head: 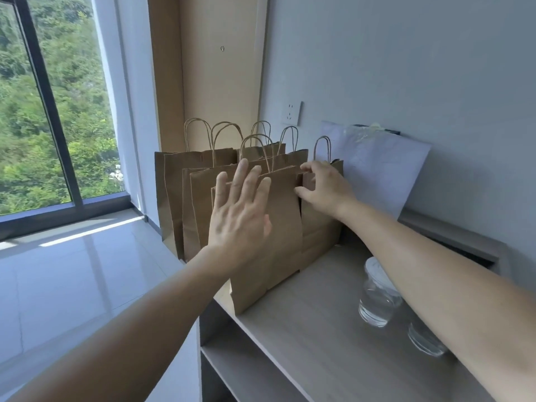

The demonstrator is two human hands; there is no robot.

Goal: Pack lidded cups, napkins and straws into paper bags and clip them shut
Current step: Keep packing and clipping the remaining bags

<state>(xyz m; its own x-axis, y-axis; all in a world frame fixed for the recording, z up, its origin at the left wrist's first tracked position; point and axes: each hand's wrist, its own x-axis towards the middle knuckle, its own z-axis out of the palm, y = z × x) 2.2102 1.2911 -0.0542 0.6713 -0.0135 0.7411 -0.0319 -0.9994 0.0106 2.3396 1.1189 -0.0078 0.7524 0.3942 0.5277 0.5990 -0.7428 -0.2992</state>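
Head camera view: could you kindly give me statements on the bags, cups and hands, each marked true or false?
1. The brown paper bags lie flat on the pale wooden shelf top. False: they stand upright.
2. The left hand is open, fingers spread, before the nearest bag. True.
3. The right hand holds a clear lidded cup. False: it pinches a bag's upper edge; the cup stands on the shelf top.
4. A white wall socket sits above the bags. True.

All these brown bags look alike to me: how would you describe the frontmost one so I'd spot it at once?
Find the pale wooden shelf top against the grey wall. Brown handled bags crowd its left end. The front bag stands nearest the viewer, ahead of the rest, right behind the open left hand.
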